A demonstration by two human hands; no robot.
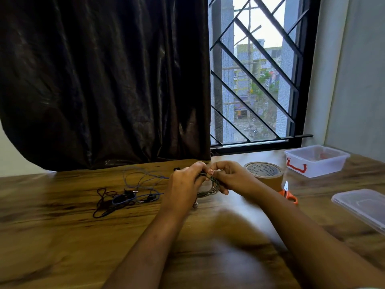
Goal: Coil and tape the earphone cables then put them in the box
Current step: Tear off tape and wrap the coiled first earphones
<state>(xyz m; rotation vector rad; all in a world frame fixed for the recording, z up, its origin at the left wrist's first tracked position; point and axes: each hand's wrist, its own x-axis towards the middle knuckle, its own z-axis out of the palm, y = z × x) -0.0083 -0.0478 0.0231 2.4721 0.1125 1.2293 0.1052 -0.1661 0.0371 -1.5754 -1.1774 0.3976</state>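
From the head camera I see both hands meeting over the wooden counter, just left of the tape roll. The left hand has its fingers curled round the left side of a grey-green coil of cable. The right hand pinches the top of the same coil, its fingers bent in close against those of the left. The coil hangs between the two hands as a small ring. I cannot tell whether its lower edge touches the counter. A short end with a metal tip dangles below the left hand.

Further left of the tape roll, well apart from it, the loose cables, blue and black, lie tangled on the counter. The tape roll stands on its flat side, brown, with print on its top. Orange-handled scissors lie just right of it, touching or nearly so. Behind and to the right of the roll sits the clear box with a red clasp, open. Its lid lies right of the roll near the counter's edge. A dark curtain and a barred window stand behind.
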